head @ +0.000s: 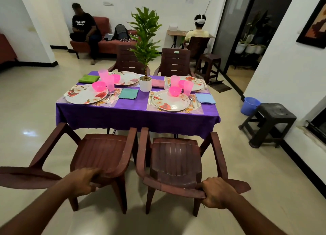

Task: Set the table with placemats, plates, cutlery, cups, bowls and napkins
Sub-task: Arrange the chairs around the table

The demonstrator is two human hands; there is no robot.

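The table wears a purple cloth and carries several place settings: floral plates on placemats, pink bowls, pink cups, cutlery and folded napkins. Two brown plastic chairs stand at its near side. My left hand grips the top of the left chair's back. My right hand grips the top of the right chair's back.
A potted plant stands mid-table. Two more chairs face me at the far side. A dark stool and a blue bucket sit at the right wall. Two people sit at the back of the room.
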